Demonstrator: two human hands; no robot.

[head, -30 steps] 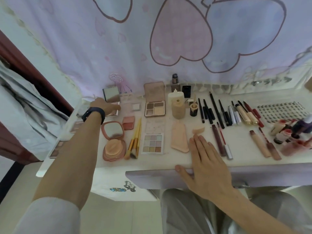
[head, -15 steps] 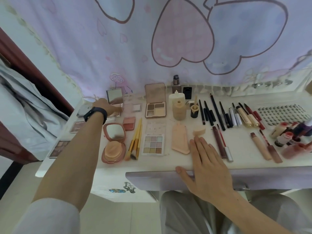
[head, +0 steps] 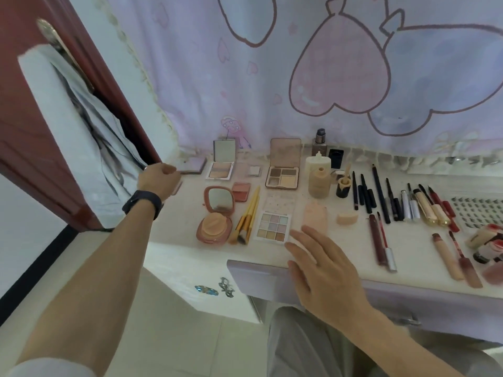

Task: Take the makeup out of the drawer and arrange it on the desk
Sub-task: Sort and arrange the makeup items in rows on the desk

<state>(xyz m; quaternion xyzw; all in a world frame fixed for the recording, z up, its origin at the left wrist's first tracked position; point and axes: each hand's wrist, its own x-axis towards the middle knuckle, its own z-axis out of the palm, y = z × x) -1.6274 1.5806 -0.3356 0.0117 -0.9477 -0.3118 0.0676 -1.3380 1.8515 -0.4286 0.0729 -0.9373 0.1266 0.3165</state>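
Note:
Makeup lies in rows on the white desk (head: 340,248). My left hand (head: 159,180), a dark band on its wrist, reaches to the desk's back left corner, and its curled fingers pinch the near corner of a flat lilac palette (head: 194,164). Right of that stand an open mirrored palette (head: 221,170) and an open brown eyeshadow palette (head: 283,175). My right hand (head: 321,268) lies open with straight fingers over the desk's front edge and the lilac drawer front (head: 253,278), just beside a pastel eyeshadow palette (head: 272,227) and a peach puff (head: 315,217).
A pink round compact (head: 215,219), gold brushes (head: 246,219), foundation bottles (head: 319,178), several pencils and tubes (head: 381,202) and a lash tray (head: 476,213) fill the desk. A dark red door (head: 54,131) with hanging cloth stands left. A curtain hangs behind.
The view has swung left. My left hand moved left from the mirrored palette to the lilac palette at the corner. My right hand slid left along the desk's front edge.

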